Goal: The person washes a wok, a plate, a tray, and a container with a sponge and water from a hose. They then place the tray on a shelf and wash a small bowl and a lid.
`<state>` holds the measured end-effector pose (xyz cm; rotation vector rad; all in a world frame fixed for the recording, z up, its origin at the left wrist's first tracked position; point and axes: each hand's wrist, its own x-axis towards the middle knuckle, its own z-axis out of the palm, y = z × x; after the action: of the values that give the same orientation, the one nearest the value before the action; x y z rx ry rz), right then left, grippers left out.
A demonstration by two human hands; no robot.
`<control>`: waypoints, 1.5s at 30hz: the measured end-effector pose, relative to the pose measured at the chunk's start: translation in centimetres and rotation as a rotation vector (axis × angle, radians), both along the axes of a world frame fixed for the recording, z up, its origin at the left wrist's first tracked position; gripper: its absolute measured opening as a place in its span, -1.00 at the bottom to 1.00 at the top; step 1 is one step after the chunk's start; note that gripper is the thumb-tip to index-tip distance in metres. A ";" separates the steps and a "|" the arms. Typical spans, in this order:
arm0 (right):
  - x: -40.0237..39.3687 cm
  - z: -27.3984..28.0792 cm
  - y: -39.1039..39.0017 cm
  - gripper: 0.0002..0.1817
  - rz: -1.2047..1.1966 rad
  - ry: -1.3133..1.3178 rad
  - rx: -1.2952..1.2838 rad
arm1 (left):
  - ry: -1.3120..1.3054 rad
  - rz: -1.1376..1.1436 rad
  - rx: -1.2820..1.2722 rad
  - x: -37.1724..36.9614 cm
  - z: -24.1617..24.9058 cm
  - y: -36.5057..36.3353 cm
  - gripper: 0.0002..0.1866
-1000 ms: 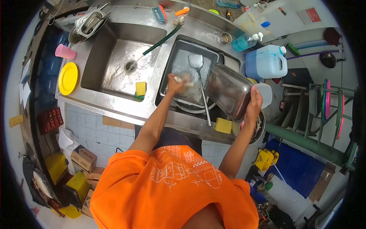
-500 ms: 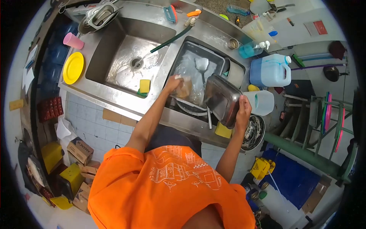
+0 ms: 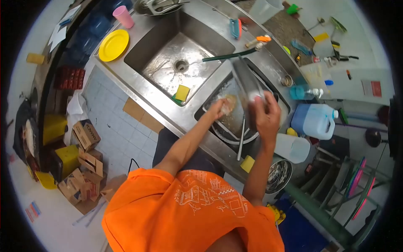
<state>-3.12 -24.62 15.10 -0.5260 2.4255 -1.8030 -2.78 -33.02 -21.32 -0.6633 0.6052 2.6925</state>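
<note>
My right hand grips a rectangular metal pan by its side. The pan stands steeply tilted over the right sink basin, blurred by motion. Left of it, my left hand is closed on a crumpled, translucent tan thing, perhaps a scrubber or a piece of plastic. Below both hands a grey tub with wet contents sits in the basin. A long metal handle sticks out over the front edge; its other end is hidden by the pan.
The left basin has a green hose over it and a yellow-green sponge at its front edge. A yellow plate and pink cup stand left. A blue-liquid jug and soapy bowl are right.
The pan has swung up from a flatter tilt to nearly on edge, over the tub. My left hand still holds the tan thing. The whole view has turned and shifted.
</note>
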 end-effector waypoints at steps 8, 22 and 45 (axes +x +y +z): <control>-3.9 -16.2 -22.0 -0.70 0.495 0.240 0.406 | 0.053 -0.153 -0.647 6.3 7.6 1.1 -0.32; 2.3 -13.5 -0.2 -0.85 0.086 0.371 0.364 | 0.029 -0.448 -0.835 4.0 3.3 -3.9 -0.22; 0.1 -24.8 5.7 -0.40 -0.425 -0.530 -1.280 | 1.062 0.262 -1.277 4.7 28.4 0.6 -0.85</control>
<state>-2.98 -18.93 -9.70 0.4568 0.8528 -2.9788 1.89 -32.42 7.12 0.6620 2.6683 2.3585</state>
